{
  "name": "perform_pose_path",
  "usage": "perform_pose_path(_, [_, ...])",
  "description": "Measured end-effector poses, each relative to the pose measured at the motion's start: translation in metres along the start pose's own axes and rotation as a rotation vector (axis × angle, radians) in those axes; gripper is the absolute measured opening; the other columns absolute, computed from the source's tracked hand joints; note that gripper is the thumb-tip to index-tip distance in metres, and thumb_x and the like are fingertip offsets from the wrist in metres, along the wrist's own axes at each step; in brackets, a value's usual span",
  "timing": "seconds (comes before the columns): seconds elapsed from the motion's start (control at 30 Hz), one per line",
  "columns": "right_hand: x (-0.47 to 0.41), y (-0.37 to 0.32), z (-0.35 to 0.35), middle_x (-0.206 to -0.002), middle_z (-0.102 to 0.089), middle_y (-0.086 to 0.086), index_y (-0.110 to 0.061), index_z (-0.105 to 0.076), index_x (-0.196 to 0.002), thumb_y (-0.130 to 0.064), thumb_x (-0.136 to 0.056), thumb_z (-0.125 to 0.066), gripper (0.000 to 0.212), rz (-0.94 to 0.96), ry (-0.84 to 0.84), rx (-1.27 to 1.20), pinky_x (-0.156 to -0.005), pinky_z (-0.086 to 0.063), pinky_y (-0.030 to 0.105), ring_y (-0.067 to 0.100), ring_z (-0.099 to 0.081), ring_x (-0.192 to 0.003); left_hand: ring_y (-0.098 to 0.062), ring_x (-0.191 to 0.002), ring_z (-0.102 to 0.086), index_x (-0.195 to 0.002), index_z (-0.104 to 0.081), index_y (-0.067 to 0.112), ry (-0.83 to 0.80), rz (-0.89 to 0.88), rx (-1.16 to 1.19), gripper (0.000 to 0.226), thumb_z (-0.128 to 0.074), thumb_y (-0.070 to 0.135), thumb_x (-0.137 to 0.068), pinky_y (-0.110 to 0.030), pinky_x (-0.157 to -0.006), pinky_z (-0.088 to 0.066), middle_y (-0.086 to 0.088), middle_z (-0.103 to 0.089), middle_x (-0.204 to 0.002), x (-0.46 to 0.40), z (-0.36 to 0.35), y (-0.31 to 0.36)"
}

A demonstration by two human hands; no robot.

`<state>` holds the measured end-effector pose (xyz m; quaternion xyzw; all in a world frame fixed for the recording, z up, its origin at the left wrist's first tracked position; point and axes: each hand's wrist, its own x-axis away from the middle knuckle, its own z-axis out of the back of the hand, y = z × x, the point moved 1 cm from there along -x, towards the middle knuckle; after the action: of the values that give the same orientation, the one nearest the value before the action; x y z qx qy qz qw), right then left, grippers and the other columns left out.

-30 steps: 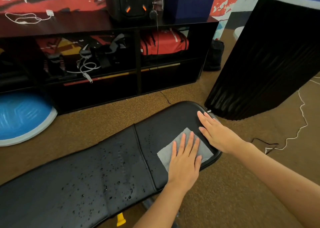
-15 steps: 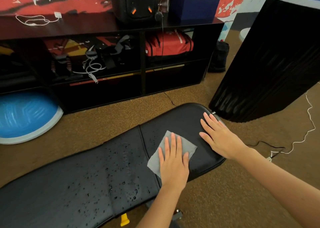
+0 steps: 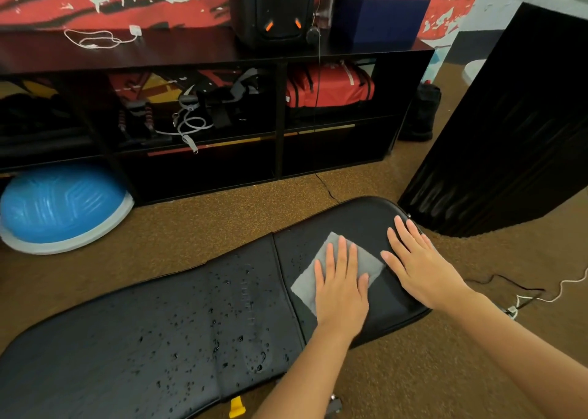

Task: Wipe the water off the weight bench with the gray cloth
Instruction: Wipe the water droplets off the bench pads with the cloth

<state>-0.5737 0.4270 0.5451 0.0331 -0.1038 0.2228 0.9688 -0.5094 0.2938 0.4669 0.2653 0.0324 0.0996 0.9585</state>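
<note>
- With droplets scattered thick over the long pad of the weight bench (image 3: 143, 339) and only a few left on the short seat pad, mid-wipe by all appearances, with the seat end nearly done and most of the job ahead.
- Left hand (image 3: 342, 288) flat and open, palm down, fingers spread on the gray cloth (image 3: 307, 283); pressing rather than gripping, nothing pinched or bunched.
- Right hand (image 3: 420, 266) likewise open and flat, resting bare on the seat pad just to the right of the cloth, apparently bracing; thumb close to the cloth's right corner, contact impossible to tell.
- Gray cloth spread as a flat square on the seat pad, near the seam between the two pads, its far and left corners showing beyond the fingertips, the near part hidden under the palm.
- Next move, as a judgement: slide the cloth leftward across the seam onto the wet long pad, keeping even downward pressure so the fabric travels with the palm instead of folding or slipping out.
</note>
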Motion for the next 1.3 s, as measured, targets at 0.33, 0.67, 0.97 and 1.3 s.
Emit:
perform_pose_path(0.33, [0.000,-0.003,-0.001,-0.157,0.019,-0.001,-0.018,0.004,-0.150,-0.047,-0.098,-0.012,0.062,-0.012,0.012,-0.002,-0.111,0.012,0.027,0.010,0.026,-0.136,-0.022,-0.144,0.019,-0.146,0.017,0.018,-0.087,0.134,-0.024,0.083,0.031,0.056,-0.074,-0.039,-0.116,0.011,-0.003,0.021,-0.156,-0.052,0.022,-0.053])
perform_pose_path(0.67, [0.000,-0.005,0.000,-0.156,0.020,0.001,-0.017,0.006,-0.150,-0.048,-0.097,-0.011,0.063,-0.030,0.001,0.021,-0.110,0.012,0.028,0.012,0.027,-0.136,-0.030,-0.137,-0.028,-0.148,-0.003,0.011,-0.006,0.209,0.034,0.057,0.002,0.039,-0.100,-0.043,-0.114,-0.014,-0.010,-0.027,-0.152,-0.006,0.001,-0.022])
perform_pose_path(0.97, [0.001,-0.006,0.002,-0.156,0.022,0.000,-0.018,0.007,-0.150,-0.049,-0.097,-0.010,0.064,-0.032,-0.012,0.008,-0.111,0.012,0.028,0.014,0.025,-0.139,-0.024,-0.145,0.014,-0.147,0.015,0.014,-0.127,0.241,-0.099,0.058,-0.008,0.040,-0.100,-0.046,-0.116,0.007,-0.007,0.017,-0.157,-0.063,0.028,-0.046])
perform_pose_path(1.3, [0.001,-0.009,-0.001,-0.157,0.019,0.002,-0.016,0.004,-0.150,-0.052,-0.094,-0.006,0.068,-0.057,-0.012,0.003,-0.115,0.008,0.031,0.015,0.023,-0.140,-0.036,-0.124,-0.050,-0.130,-0.053,0.005,0.047,0.352,-0.106,0.062,-0.024,0.040,-0.089,-0.054,-0.092,-0.046,-0.015,-0.052,-0.136,-0.011,0.012,-0.050])
